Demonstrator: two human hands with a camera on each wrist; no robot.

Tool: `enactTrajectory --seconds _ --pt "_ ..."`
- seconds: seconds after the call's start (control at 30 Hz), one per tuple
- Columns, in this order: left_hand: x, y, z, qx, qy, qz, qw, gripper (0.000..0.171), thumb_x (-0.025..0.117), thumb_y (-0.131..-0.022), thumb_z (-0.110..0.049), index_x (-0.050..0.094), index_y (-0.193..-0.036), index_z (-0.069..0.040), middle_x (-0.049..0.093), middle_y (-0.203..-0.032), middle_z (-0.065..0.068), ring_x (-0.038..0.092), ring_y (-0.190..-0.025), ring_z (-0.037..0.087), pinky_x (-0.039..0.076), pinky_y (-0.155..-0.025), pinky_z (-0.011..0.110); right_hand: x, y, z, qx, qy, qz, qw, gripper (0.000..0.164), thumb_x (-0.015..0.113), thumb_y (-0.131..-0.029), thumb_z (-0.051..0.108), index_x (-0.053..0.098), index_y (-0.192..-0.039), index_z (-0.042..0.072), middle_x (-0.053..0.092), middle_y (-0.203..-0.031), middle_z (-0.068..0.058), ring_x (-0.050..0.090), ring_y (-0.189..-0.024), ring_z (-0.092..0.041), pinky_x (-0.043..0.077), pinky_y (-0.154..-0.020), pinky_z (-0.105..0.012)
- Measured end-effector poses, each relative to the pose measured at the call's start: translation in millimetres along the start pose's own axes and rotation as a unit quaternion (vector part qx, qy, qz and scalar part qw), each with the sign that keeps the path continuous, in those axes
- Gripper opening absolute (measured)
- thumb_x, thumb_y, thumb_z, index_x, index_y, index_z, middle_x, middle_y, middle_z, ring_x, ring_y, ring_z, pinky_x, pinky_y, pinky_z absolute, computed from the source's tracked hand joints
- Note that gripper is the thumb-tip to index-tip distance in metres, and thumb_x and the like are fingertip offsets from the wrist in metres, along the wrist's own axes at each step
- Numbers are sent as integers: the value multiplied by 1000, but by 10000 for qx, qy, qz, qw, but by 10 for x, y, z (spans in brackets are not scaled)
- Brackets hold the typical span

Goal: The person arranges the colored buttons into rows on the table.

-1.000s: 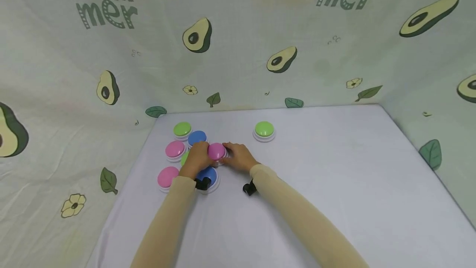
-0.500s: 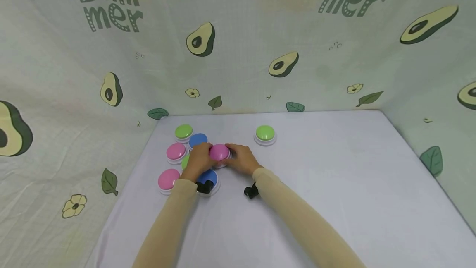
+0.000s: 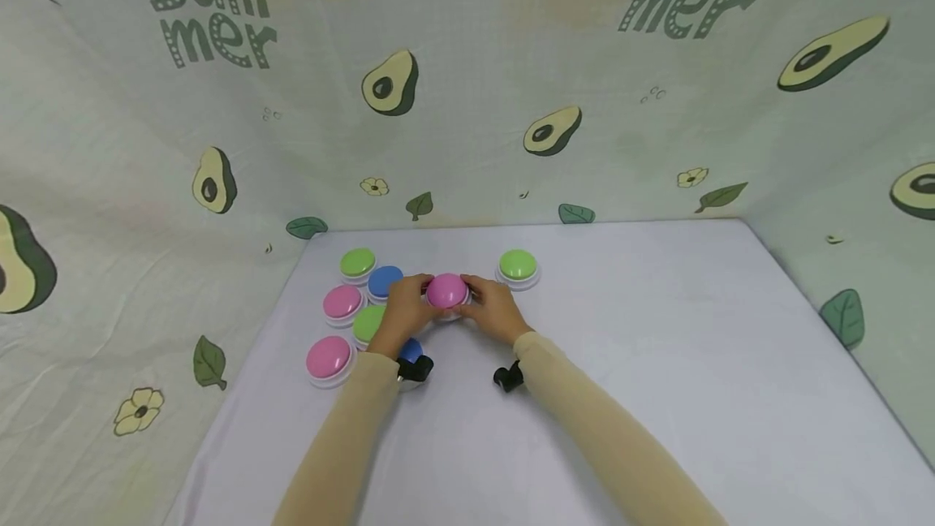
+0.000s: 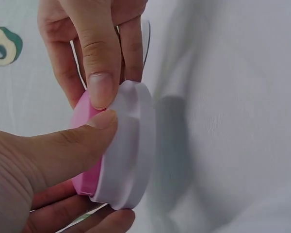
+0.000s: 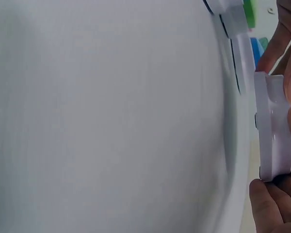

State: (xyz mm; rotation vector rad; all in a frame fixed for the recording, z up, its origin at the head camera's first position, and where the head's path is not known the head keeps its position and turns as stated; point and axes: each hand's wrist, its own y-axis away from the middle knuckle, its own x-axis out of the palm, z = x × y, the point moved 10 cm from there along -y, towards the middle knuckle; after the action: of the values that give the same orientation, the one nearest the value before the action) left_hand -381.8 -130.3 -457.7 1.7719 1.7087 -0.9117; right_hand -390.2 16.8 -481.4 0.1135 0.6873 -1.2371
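Observation:
Both hands hold one pink push button [image 3: 447, 291] with a white round base, my left hand [image 3: 403, 313] gripping its left side and my right hand [image 3: 498, 312] its right. In the left wrist view the white base [image 4: 128, 150] stands apart from its shadow on the cloth, so the button is lifted. The thumbs meet at its near rim, while other fingers curl round the sides. Behind my left hand sits a blue button [image 3: 384, 282]; a green button [image 3: 368, 321] lies beside it. My left wrist partly hides another blue button [image 3: 411, 350].
On the left of the white table [image 3: 643, 364] lie two more pink buttons [image 3: 342, 301] and a green button [image 3: 357, 262]. Another green button [image 3: 518, 265] stands alone behind my right hand. A printed cloth [image 3: 467, 104] rises along the table's back and sides.
The pink button and both hands have moved right and slightly away from me, off the left cluster. More of the green button beside my left hand now shows.

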Motion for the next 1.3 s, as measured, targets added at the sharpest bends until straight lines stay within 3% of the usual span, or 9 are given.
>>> enactTrajectory --seconds 0.33,0.6,0.9,1.3 --pt "212 -169 -260 184 614 -481 9968 66 98 -74 -18 70 -129 5 73 -125 21 65 -125 36 51 -110 50 -437 89 -152 394 -181 -304 9986 60 80 -91 3 56 -144 -9 60 -144 -26 61 -133 -37 52 -109 -42" --pt "472 -276 -552 220 929 -478 9943 61 95 -78 -12 69 -131 4 72 -128 19 65 -124 33 58 -103 41 -818 199 -345 718 -174 -629 9953 64 82 -91 7 55 -146 -8 58 -146 -26 59 -135 -37 51 -110 -42" --pt "717 -377 -901 663 1186 -417 9898 56 95 -78 -12 71 -127 5 73 -124 19 68 -120 31 60 -97 36 -1198 336 -512 840 -125 -939 9919 67 84 -90 8 53 -147 -10 58 -145 -28 57 -136 -38 50 -110 -42" --pt "1080 -484 -1291 879 1052 -401 9897 52 90 -83 -9 70 -129 5 73 -125 18 70 -114 25 59 -95 27 -1622 511 -672 1152 59 -1207 9860 68 79 -92 3 46 -149 -15 51 -149 -34 53 -139 -42 47 -113 -46"
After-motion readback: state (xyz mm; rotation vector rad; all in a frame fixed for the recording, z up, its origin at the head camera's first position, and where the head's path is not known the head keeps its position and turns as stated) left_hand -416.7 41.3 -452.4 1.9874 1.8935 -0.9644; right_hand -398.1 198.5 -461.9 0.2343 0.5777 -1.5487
